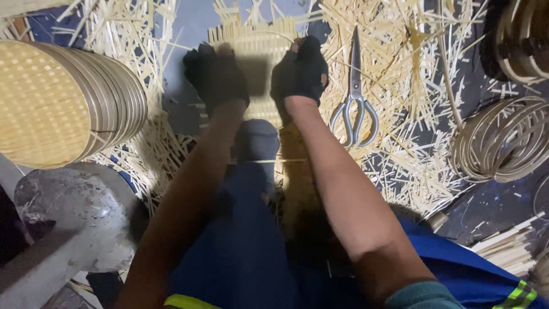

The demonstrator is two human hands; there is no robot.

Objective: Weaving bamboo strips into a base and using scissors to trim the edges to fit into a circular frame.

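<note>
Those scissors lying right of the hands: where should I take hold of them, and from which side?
Grip the scissors at the two grey loop handles, coming from the near side with the right hand. They lie flat on the bamboo strips, blades shut and pointing away, so the loops face you and sit beside that hand. Avoid the narrow blade end; it is thin and probably sharp.

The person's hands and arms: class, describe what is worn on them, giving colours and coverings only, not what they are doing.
Both the left hand and the right hand wear black gloves, apparently fingerless, since fingertips show at the top. The forearms are bare from wrist to elbow. At the right arm's upper end a teal sleeve edge shows, beside blue clothing with a yellow-green reflective stripe.
</note>
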